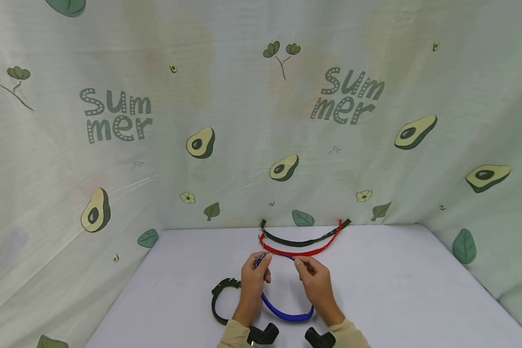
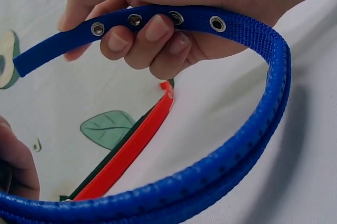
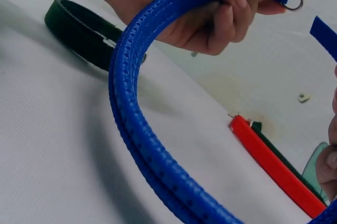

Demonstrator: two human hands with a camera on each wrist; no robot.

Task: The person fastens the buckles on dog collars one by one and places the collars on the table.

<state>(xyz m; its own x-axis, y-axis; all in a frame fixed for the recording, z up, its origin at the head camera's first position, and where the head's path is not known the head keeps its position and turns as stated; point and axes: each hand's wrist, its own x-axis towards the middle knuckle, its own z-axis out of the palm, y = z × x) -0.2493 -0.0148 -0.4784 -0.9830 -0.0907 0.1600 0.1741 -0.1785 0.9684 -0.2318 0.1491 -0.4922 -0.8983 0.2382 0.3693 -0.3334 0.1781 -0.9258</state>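
On the white desk (image 1: 396, 290), a blue nylon collar (image 1: 287, 315) is held up in a loop between both hands, its bottom near the person. It looks light and springy, not fragile; the flat ends are the natural grip. The left hand (image 1: 253, 276) pinches the ring end, the right hand (image 1: 315, 278) curls round the eyelet end (image 2: 158, 20), wrists low.
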